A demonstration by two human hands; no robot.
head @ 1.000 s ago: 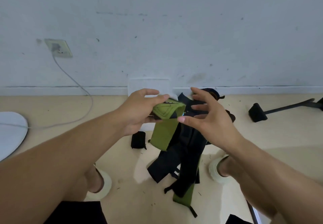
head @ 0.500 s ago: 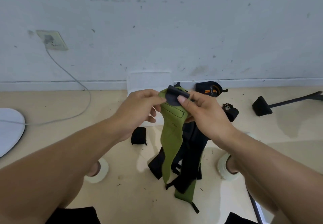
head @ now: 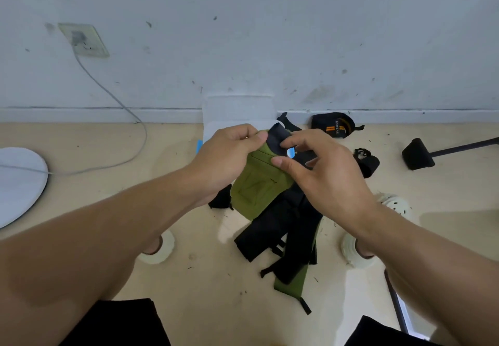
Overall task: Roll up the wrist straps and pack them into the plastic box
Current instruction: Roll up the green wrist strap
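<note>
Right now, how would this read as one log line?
step: rolling green strap | left hand: pinches strap end | right hand: pinches strap end | box: by wall

Right hand (head: 324, 175) shifted from open at three o'clock of the long olive-green fabric wrist strap (head: 259, 186) to pinching its dark end, left hand (head: 226, 156) now pinching beside it, strap folded over.

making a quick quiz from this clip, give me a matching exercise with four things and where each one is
Things:
1. green strap
2. rolled strap with orange stripes
3. wall socket
4. white plastic box

Places:
A. on the wall, upper left
B. held in both hands
C. on the floor by the baseboard, right of the box
D. against the wall, behind the hands

Pairs: 1-B, 2-C, 3-A, 4-D
</note>
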